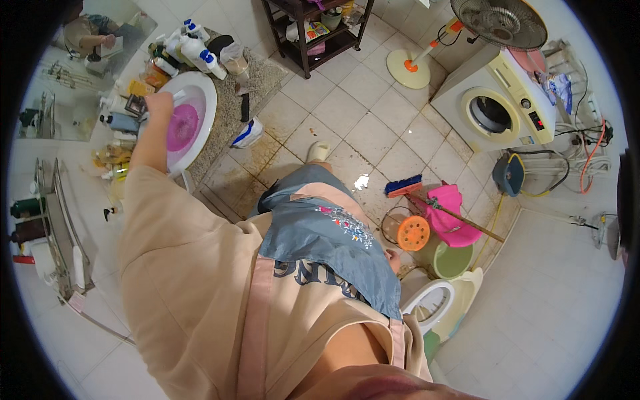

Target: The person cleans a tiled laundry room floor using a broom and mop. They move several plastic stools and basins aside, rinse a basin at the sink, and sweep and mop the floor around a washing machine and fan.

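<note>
My left hand (159,106) reaches over the white oval sink (212,112), set in a speckled stone counter (262,80). It is at the tap (181,95), but its fingers are hidden, so I cannot tell whether it grips the tap. Below the hand, inside the sink, sits a pink basin (183,129) that seems to hold water. A dark squarish object (135,106) is just left of the hand. My right hand (393,260) hangs by my hip, partly covered by the blue-grey apron (320,240); its grip is not visible.
Pump bottles (195,50) crowd the counter behind the sink. A dark shelf cart (320,40), a standing fan (409,70) and a washing machine (492,105) stand further off. Right of me are an orange stool (413,233), a pink dustpan (445,200), a broom (404,186), a green bucket (452,260) and a toilet seat (446,295).
</note>
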`<state>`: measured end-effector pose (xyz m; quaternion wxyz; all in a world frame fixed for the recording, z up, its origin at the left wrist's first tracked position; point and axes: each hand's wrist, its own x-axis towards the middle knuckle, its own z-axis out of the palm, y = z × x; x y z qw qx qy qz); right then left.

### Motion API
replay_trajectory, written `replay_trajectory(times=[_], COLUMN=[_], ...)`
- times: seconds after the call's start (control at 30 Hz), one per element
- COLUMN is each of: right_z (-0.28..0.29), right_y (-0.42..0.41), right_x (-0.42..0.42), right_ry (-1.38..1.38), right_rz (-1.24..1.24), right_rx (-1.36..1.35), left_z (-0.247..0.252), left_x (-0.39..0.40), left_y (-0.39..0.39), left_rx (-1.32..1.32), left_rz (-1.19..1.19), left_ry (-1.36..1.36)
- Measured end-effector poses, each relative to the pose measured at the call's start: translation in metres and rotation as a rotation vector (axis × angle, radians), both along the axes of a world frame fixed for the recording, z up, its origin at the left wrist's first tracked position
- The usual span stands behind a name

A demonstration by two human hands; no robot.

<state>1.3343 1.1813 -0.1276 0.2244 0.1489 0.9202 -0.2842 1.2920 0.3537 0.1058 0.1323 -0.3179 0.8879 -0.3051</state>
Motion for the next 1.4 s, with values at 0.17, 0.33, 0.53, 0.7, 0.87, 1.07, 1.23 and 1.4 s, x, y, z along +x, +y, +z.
replay_trajectory(times=[0.17,0.33,0.53,0.7,0.87,1.07,1.23,1.4], right_z=[-0.033,0.008,0.03,0.062,0.069,0.11,0.093,0.094], right_y=[0.008,-0.013,-0.032,-0.056,-0.075,-0.11,-0.119,-0.101], right_x=[0.021,-0.019,-0.098,-0.183,-0.263,-0.297,-0.268,-0.242], right_ry=[-0.047,-0.098,-0.075,-0.126,-0.016,0.021,-0.117,-0.096], right_rz=[-0.139,-0.266,-0.315,-0.234,-0.278,-0.34,-0.318,-0.283], right_rx=[-0.034,0.014,0.074,0.14,0.104,0.078,0.212,0.18], left_z=[0.012,0.004,-0.032,-0.061,-0.084,-0.034,-0.009,-0.056], left_x=[-0.122,-0.247,-0.416,-0.541,-0.615,-0.643,-0.73,-0.804], left_y=[0.075,0.127,0.129,0.104,0.043,-0.027,-0.087,-0.116], left_rx=[0.129,0.416,0.774,0.93,1.008,0.971,1.166,1.704], left_rz=[-0.149,-0.186,-0.065,0.009,0.172,0.178,0.138,0.134], left_ry=[0.268,0.422,0.592,0.763,1.013,1.424,1.608,1.283])
